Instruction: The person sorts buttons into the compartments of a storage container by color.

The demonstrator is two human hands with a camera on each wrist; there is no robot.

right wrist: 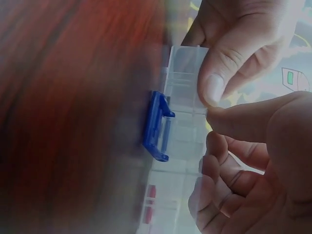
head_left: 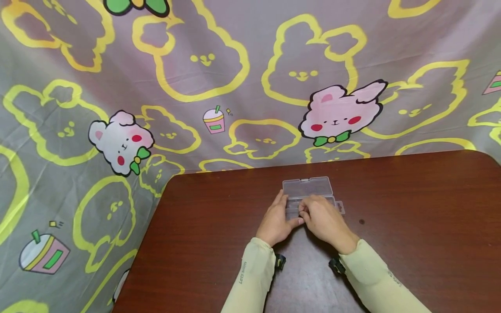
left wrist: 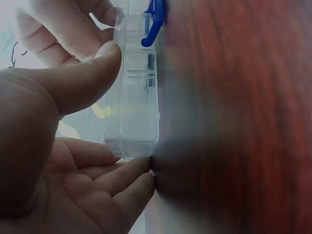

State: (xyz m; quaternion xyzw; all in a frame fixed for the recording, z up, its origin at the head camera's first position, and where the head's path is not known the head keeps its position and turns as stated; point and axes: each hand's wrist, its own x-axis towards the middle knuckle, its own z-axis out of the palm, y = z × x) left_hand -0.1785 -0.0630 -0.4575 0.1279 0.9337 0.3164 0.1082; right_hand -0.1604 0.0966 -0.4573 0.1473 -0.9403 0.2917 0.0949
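Observation:
A clear plastic compartment box (head_left: 292, 204) sits on the table with its lid (head_left: 307, 188) tipped back. My left hand (head_left: 275, 222) grips the box's left end, thumb on the front rim and fingers around the short side. Over the compartments is my right hand (head_left: 322, 219), its fingers bent down inside the rim beside the left thumb. I cannot tell whether those fingertips pinch anything. On the front wall hangs a blue latch (right wrist: 155, 127), swung down toward the table. Something small and red (right wrist: 151, 204) shows through the plastic wall.
To the right of the box, a small dark round piece (head_left: 362, 221) lies on the brown wooden table (head_left: 203, 243). A clear hanging tab (head_left: 340, 208) sticks out from the box's right end. Behind the table hangs a patterned cloth (head_left: 250, 78).

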